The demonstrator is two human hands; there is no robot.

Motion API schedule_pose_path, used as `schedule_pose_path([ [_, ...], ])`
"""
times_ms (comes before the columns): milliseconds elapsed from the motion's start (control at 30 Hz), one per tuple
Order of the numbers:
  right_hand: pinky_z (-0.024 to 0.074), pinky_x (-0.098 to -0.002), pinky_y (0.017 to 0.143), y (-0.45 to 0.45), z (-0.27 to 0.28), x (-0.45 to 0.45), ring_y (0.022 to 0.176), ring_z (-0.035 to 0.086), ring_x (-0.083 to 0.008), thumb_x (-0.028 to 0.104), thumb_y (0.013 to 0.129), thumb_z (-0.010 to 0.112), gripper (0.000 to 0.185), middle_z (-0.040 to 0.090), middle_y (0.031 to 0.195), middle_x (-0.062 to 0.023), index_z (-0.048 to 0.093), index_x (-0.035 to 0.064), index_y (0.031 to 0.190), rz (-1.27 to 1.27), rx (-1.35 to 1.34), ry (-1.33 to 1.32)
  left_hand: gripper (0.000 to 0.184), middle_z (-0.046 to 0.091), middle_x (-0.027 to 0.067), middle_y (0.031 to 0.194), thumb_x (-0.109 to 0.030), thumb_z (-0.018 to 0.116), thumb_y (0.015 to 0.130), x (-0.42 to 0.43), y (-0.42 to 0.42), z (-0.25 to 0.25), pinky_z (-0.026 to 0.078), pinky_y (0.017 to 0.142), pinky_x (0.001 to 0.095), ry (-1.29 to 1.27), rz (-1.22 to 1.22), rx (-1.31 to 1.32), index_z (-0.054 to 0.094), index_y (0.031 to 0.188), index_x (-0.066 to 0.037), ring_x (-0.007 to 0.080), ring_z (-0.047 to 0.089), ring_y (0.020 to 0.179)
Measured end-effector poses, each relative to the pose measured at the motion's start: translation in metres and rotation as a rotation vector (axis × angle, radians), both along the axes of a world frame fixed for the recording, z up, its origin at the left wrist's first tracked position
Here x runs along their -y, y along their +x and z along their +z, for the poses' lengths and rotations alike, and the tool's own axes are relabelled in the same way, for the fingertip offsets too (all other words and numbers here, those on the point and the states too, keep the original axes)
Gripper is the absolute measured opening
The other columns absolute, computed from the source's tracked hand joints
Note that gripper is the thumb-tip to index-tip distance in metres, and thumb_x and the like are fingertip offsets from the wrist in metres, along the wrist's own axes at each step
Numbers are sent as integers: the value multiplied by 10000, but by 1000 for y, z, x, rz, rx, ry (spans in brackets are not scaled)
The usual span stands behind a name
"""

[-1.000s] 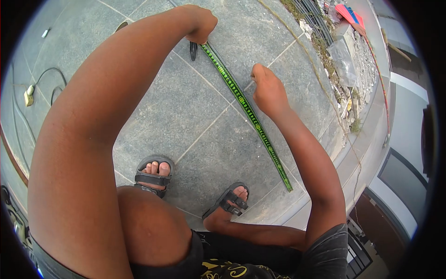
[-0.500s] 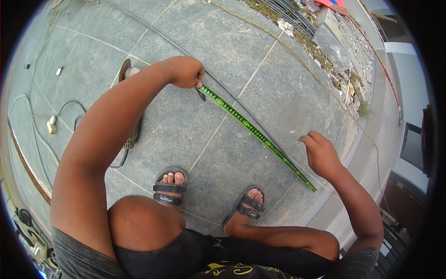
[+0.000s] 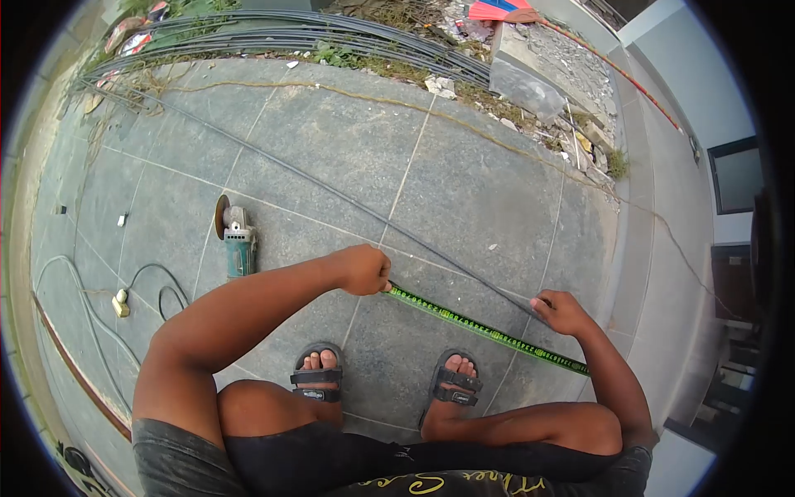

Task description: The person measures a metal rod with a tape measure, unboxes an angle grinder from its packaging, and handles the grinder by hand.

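My left hand (image 3: 364,270) is closed on one end of a green tape measure blade (image 3: 472,325), which stretches to the right across the tiles, just above or on them; I cannot tell which. The blade's far end passes by my right forearm. A long thin steel rod (image 3: 331,189) runs diagonally over the floor from the upper left. My right hand (image 3: 565,313) is closed round the rod's near end, thumb and fingers pinched together. The rod and the blade lie apart, the blade nearer my feet.
An angle grinder (image 3: 238,240) lies left of my left hand. Its cable and a plug (image 3: 121,305) are further left. A bundle of rods (image 3: 273,31) and rubble (image 3: 571,70) line the far edge. A yellowish rope (image 3: 364,94) crosses the tiles. My sandalled feet are in front.
My left hand has drawn the tape blade nearer my body, away from the rod. My right hand has closed on the rod's end. The view has tilted up, showing the whole grinder head.
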State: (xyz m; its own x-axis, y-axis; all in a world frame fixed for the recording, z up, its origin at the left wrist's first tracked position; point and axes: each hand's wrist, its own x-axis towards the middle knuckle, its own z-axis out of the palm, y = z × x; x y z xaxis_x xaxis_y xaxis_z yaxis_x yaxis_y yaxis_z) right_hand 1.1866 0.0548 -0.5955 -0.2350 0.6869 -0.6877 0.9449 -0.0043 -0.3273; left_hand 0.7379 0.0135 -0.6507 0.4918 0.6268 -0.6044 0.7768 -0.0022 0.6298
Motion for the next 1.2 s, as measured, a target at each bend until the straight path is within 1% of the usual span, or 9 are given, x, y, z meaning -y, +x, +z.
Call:
schedule_pose_path([
  [33, 521, -321, 741, -4, 1, 2, 779, 669, -175, 385, 997, 590, 407, 697, 832, -111, 663, -14, 955, 10, -7, -100, 273, 715, 176, 874, -326, 727, 860, 1, 1, -1, 522, 769, 431, -12, 19, 11, 714, 909, -58, 339, 694, 870],
  [133, 527, -325, 786, -19, 13, 7, 860, 675, -172, 440, 998, 573, 461, 708, 920, -112, 674, -9, 1005, -87, -99, -323, 277, 719, 177, 892, -330, 729, 858, 2, 2, -1, 525, 788, 421, 5, 56, 16, 722, 909, -58, 339, 694, 884],
  [200, 533, -345, 781, -16, 11, 11, 832, 697, -210, 485, 959, 612, 491, 723, 993, -126, 681, 13, 1072, 68, -159, -194, 282, 719, 185, 912, -338, 732, 854, 1, 1, 2, 526, 804, 416, 20, 51, 0, 729, 909, -61, 343, 693, 901],
  [267, 538, -354, 764, -27, 21, 12, 781, 704, -193, 389, 951, 663, 393, 712, 1040, -140, 688, 15, 1070, 138, -205, -350, 291, 719, 189, 920, -344, 735, 848, 1, -1, 4, 527, 810, 416, 17, 49, -17, 733, 913, -61, 343, 693, 908],
  [300, 538, -367, 737, -41, 36, 12, 734, 703, -170, 290, 938, 694, 276, 723, 943, -107, 697, 26, 1019, 8, -159, -447, 297, 720, 191, 926, -345, 734, 845, 2, 0, 1, 527, 815, 417, 26, 49, -19, 732, 925, -59, 348, 692, 907],
  [433, 532, -391, 711, -47, 34, 13, 741, 706, -216, 282, 932, 682, 230, 718, 834, -105, 703, 56, 967, 122, -82, -420, 310, 725, 177, 916, -351, 736, 850, 2, 3, -2, 529, 807, 401, 22, 28, -26, 730, 921, -49, 321, 697, 896],
  [500, 523, -436, 717, -52, 24, 20, 772, 696, -300, 282, 917, 671, 203, 703, 780, -133, 705, 84, 944, 316, -196, -64, 331, 729, 142, 882, -365, 739, 856, 3, 8, 1, 527, 776, 367, -64, 72, 35, 723, 927, -42, 254, 698, 849],
  [700, 508, -488, 758, -96, 22, 38, 852, 674, -376, 327, 896, 679, 242, 706, 844, -160, 700, 92, 951, 388, -209, 118, 317, 720, 89, 809, -336, 721, 882, 9, 46, 17, 516, 707, 326, -152, 75, 147, 692, 942, -26, 172, 673, 745],
  [1200, 501, -486, 766, -94, 23, 33, 917, 668, -370, 309, 884, 710, 247, 708, 902, -160, 686, 70, 941, 335, -222, -22, 347, 731, 121, 851, -342, 727, 885, 14, 69, 41, 513, 683, 315, -186, 143, 51, 649, 1005, -26, 180, 678, 763],
])
